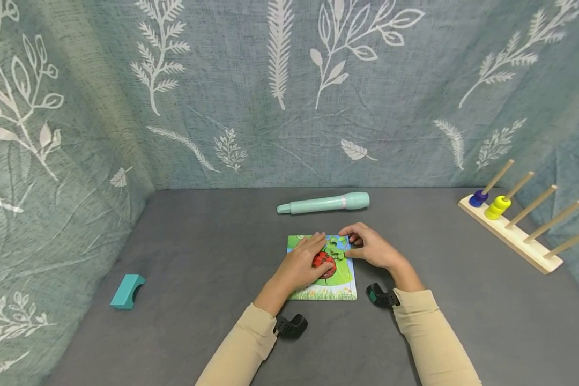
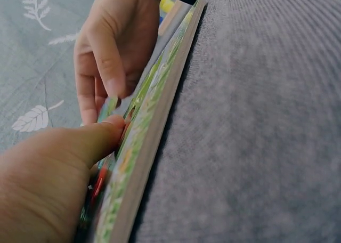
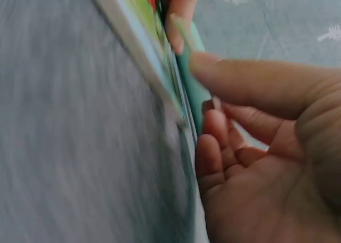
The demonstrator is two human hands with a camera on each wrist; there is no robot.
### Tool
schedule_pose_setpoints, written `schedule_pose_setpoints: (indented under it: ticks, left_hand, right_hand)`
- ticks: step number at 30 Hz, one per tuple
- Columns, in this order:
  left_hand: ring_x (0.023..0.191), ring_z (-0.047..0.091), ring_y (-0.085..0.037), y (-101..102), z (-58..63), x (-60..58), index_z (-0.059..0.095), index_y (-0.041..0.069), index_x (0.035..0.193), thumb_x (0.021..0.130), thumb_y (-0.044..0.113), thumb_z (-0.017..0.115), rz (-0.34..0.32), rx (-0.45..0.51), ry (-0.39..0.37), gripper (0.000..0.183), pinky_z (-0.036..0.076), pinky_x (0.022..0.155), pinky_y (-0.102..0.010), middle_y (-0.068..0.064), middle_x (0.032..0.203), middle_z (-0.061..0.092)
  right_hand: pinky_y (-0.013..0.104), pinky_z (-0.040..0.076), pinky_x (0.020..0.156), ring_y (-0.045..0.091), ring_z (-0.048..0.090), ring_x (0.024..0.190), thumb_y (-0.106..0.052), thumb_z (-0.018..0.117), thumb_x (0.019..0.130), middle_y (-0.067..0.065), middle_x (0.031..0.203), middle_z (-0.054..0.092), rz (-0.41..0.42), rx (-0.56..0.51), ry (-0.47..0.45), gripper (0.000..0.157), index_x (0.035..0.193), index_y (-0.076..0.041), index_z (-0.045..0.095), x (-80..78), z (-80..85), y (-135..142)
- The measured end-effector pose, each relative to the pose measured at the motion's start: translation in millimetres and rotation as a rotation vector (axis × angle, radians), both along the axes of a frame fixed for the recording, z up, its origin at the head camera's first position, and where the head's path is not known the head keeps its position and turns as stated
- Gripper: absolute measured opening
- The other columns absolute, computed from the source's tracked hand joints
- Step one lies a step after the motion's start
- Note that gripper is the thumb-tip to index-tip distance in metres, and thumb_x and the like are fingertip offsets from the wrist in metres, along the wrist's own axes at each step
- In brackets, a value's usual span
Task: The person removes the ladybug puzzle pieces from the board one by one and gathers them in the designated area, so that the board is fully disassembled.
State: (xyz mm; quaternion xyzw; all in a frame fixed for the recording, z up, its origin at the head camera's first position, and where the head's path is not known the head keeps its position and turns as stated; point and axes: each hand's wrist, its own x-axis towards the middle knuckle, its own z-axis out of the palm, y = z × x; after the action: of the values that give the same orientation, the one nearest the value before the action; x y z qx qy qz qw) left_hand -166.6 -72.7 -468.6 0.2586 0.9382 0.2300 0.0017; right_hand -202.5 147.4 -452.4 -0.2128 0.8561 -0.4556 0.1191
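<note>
A square picture puzzle board (image 1: 318, 294) with a red ladybug (image 1: 324, 262) on a green leaf lies flat on the grey table. Across its left half rests my left hand (image 1: 303, 264), its thumb over the ladybug and its fingers reaching toward the top edge. My right hand (image 1: 372, 247) is at the board's upper right corner, where thumb and fingers pinch a thin green puzzle piece (image 1: 336, 252). In the right wrist view, that piece shows edge-on by the right thumb (image 3: 240, 83). The left thumb (image 2: 101, 139) lies on the picture in the left wrist view.
Behind the board lies a mint-green tube-shaped toy (image 1: 323, 204). A wooden peg stand (image 1: 516, 236) with blue and yellow rings stands at the right. A teal arch block (image 1: 127, 292) is at the far left. Patterned cloth (image 1: 251, 96) hangs along the back and sides.
</note>
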Motion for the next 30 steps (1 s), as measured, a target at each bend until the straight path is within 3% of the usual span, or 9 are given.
schedule_pose_setpoints:
  ticks: [7,14,18,23,25,30]
  left_hand:
    - [0.141,0.033,-0.021,-1,-0.2,0.0,0.046,0.007,0.141,0.092,0.039,0.061,-0.003,0.011,0.011,0.061,0.025,0.120,-0.037,-0.007,0.151,0.038]
    - [0.141,0.033,-0.020,-2,-2.6,0.0,0.046,0.007,0.141,0.092,0.039,0.062,-0.011,0.017,0.017,0.061,0.023,0.120,-0.035,-0.007,0.150,0.038]
    - [0.140,0.034,-0.020,-2,-1.8,-0.6,0.046,0.006,0.141,0.091,0.038,0.062,-0.013,0.024,0.026,0.061,0.023,0.120,-0.036,-0.008,0.150,0.039]
    - [0.140,0.034,-0.020,-1,-1.5,-0.3,0.047,0.005,0.140,0.091,0.038,0.063,-0.016,0.027,0.027,0.061,0.024,0.120,-0.036,-0.008,0.150,0.039]
    - [0.140,0.034,-0.020,-1,-1.4,0.0,0.046,0.005,0.141,0.091,0.037,0.062,-0.020,0.028,0.025,0.061,0.024,0.120,-0.036,-0.008,0.150,0.039]
    - [0.141,0.033,-0.020,-1,-0.9,-0.2,0.046,0.006,0.141,0.092,0.038,0.062,-0.019,0.025,0.015,0.061,0.023,0.121,-0.036,-0.008,0.151,0.038]
  right_hand:
    - [0.037,0.043,0.086,0.027,0.049,0.099,0.003,0.067,0.082,0.018,0.113,0.051,-0.048,0.026,0.106,0.040,0.121,0.004,0.057,0.4,9.4,33]
    - [0.024,0.042,0.082,0.028,0.049,0.100,0.002,0.065,0.084,0.023,0.115,0.049,-0.118,0.119,0.165,0.042,0.124,0.008,0.055,7.9,15.4,98]
    - [0.019,0.041,0.079,0.026,0.047,0.098,-0.001,0.064,0.087,0.024,0.115,0.049,-0.151,0.194,0.186,0.042,0.126,0.009,0.053,12.6,18.0,133]
    - [0.022,0.041,0.078,0.027,0.046,0.099,-0.003,0.061,0.089,0.025,0.116,0.047,-0.200,0.262,0.153,0.041,0.127,0.010,0.051,16.1,19.4,168]
    - [0.021,0.041,0.077,0.021,0.046,0.099,-0.003,0.060,0.090,0.025,0.118,0.046,-0.211,0.270,0.129,0.041,0.128,0.011,0.049,16.6,19.7,179]
    - [0.010,0.039,0.074,-0.011,0.038,0.093,0.002,0.060,0.088,0.030,0.118,0.049,-0.206,0.247,0.138,0.041,0.126,0.015,0.049,14.5,17.9,203]
